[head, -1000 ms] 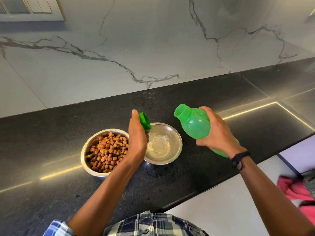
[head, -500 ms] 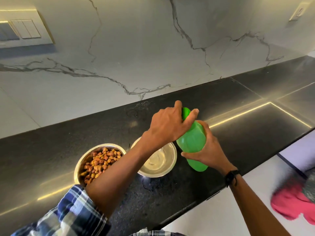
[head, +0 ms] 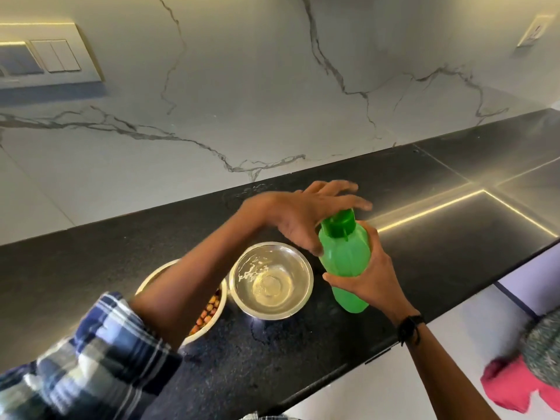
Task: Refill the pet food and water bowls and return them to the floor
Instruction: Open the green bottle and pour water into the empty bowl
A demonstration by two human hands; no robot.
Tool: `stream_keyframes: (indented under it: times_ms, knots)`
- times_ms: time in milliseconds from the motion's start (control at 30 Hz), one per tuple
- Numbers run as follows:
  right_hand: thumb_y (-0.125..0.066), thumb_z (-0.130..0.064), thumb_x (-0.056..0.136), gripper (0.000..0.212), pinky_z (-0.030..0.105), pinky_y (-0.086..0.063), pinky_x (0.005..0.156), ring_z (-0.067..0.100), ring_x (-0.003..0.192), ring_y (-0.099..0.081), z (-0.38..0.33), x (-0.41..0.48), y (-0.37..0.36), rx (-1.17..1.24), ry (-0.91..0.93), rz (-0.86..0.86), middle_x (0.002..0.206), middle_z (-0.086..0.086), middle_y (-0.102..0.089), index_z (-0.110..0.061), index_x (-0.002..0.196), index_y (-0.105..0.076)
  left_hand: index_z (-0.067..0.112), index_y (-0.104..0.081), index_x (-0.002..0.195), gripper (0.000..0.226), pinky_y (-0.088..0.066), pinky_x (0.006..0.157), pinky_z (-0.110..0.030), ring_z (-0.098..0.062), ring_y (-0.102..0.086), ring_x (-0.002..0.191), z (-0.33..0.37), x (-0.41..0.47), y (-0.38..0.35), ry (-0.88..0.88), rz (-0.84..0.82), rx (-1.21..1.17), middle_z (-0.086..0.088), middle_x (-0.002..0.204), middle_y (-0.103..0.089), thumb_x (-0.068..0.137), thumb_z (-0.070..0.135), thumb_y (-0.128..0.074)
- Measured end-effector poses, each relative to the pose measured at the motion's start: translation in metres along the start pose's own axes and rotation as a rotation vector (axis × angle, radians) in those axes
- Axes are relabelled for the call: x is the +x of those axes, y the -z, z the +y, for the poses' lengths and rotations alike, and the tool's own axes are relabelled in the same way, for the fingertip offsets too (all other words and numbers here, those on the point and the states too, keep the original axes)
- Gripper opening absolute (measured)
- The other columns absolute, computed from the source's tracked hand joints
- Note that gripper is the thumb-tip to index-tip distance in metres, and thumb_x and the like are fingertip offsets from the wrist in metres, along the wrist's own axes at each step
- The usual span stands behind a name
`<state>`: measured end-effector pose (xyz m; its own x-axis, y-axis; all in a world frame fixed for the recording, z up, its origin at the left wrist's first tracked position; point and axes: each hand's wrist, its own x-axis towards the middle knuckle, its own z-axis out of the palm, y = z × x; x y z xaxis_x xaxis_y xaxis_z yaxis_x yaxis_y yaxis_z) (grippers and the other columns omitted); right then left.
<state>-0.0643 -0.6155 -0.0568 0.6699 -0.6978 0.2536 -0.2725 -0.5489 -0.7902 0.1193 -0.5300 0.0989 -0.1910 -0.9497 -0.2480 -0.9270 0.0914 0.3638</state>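
Right hand (head: pixel 371 280) grips green bottle (head: pixel 344 253) nearly upright, cap (head: pixel 338 224) uppermost.

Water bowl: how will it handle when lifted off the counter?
Likely rigid: the water bowl looks like polished steel. Probably sloshes if tilted or jerked, since water sits open in it. Pushed, it would likely slide rather than tip: low, wide, on a glossy counter.

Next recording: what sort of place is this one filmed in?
Probably a home kitchen: a polished black stone counter runs under a white marble-look backsplash carrying a switch plate, and a steel water bowl sits on the counter.
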Motion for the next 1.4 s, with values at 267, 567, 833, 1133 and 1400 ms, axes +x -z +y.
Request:
stream_keyframes:
  times_ms: [267, 567, 833, 1133, 1400]
  knots:
    - [-0.095, -0.038, 0.046, 0.107, -0.007, -0.036, 0.078, -0.022, 0.108, -0.047, -0.002, -0.001, -0.002, -0.013, 0.036, -0.034, 0.116, -0.047, -0.045, -0.06, 0.128, -0.028, 0.02, -0.054, 0.129, 0.049, -0.044, 0.091, -0.036, -0.023, -0.055, 0.117, 0.011, 0.006, 0.015, 0.08, 0.07, 0.15, 0.0, 0.12, -0.059, 0.089, 0.046, -0.064]
    - [-0.094, -0.041, 0.047, 0.11, -0.007, -0.038, 0.073, -0.026, 0.107, -0.044, -0.001, 0.002, -0.002, -0.018, 0.044, -0.059, 0.115, -0.052, -0.041, -0.063, 0.129, -0.024, 0.014, -0.051, 0.127, 0.057, -0.045, 0.08, -0.038, -0.026, -0.058, 0.11, 0.011, 0.008, 0.007, 0.173, 0.059, 0.261, -0.007, 0.123, -0.06, 0.09, 0.057, -0.056]
    - [-0.093, -0.043, 0.045, 0.107, -0.006, -0.039, 0.071, -0.023, 0.105, -0.048, 0.009, -0.004, -0.002, -0.04, 0.006, -0.081, 0.115, -0.046, -0.046, -0.06, 0.128, -0.028, 0.014, -0.054, 0.123, 0.074, -0.042, 0.071, -0.034, -0.023, -0.06, 0.094, 0.012, 0.013, -0.007, 0.182, 0.107, 0.341, -0.003, 0.111, -0.063, 0.083, 0.076, -0.045]
    - [-0.095, -0.045, 0.042, 0.105, 0.026, -0.045, 0.082, 0.01, 0.1, -0.056, 0.0, 0.084, -0.002, -0.085, 0.013, -0.028, 0.11, -0.019, -0.054, -0.047, 0.128, -0.034, 0.017, -0.04, 0.137, 0.065, -0.054, 0.086, -0.042, -0.018, -0.061, 0.097, -0.045, -0.026, -0.031, 0.255, 0.461, -0.109, -0.006, 0.116, -0.065, 0.09, 0.058, -0.054]
    - [-0.097, -0.044, 0.039, 0.112, 0.043, -0.05, 0.099, 0.015, 0.115, -0.058, -0.012, 0.206, -0.056, 0.227, -0.164, 0.086, 0.125, -0.007, -0.058, -0.031, 0.133, -0.038, 0.022, -0.045, 0.136, 0.061, -0.051, 0.095, -0.04, -0.02, -0.055, 0.118, -0.101, -0.059, -0.101, 0.629, 0.622, -0.303, -0.004, 0.133, -0.058, 0.089, 0.059, -0.055]
